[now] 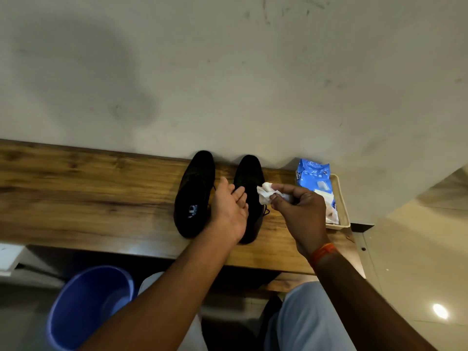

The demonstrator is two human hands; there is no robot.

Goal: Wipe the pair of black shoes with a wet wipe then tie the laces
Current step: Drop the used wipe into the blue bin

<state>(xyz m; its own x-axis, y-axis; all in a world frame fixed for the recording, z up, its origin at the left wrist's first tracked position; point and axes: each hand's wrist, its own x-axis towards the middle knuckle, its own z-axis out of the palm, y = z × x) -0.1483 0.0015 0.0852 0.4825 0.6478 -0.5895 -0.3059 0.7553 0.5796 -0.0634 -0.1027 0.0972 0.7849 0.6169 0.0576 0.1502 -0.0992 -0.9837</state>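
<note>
Two black shoes stand side by side on a wooden shelf [101, 198], toes to the wall. The left shoe [193, 196] is fully visible. The right shoe [249, 173] is partly hidden behind my left hand [229, 209], which hovers over it palm up, fingers apart, holding nothing. My right hand [301, 211] pinches a crumpled white wet wipe [268, 193] just right of the right shoe. A lace end [266, 212] shows beside that shoe.
A blue wet-wipe pack [314, 176] lies in a beige tray [340, 198] at the shelf's right end. A blue bucket [86, 307] stands on the floor at lower left. The wall is directly behind the shoes.
</note>
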